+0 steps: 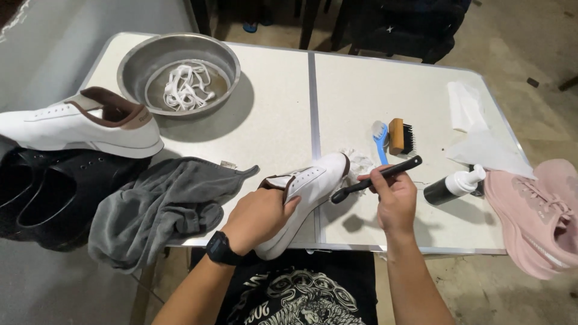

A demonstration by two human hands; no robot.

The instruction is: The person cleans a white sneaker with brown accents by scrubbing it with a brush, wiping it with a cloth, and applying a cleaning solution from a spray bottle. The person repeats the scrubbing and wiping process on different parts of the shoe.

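- Nearest the camera, low in the middle of the frame, the left hand [260, 218] is clenched around the heel end of a white shoe [307, 189], holding it tilted with its toe pointing up and to the right, above the near edge of the table [283, 120].
- Just right of it, the right hand [394, 195] grasps a black brush [376, 177] by its handle, the head close against the side of the shoe.
- Judging by this, the scrubbing of the shoe's side is in hand; the next stroke calls for a steady hold on the heel and light pressure along the upper.
- Behind the shoe's toe lie a blue brush [380, 141], a wooden brush [400, 136] and a crumpled white cloth [361, 161].
- At centre right a dark pump bottle [453, 188] lies on its side, with a pink shoe [533, 210] at the right edge.
- At upper left a metal bowl [179, 72] holds white laces [186, 87].
- At left sit a second white shoe [81, 126], black shoes [54, 192] and a grey towel [159, 207].
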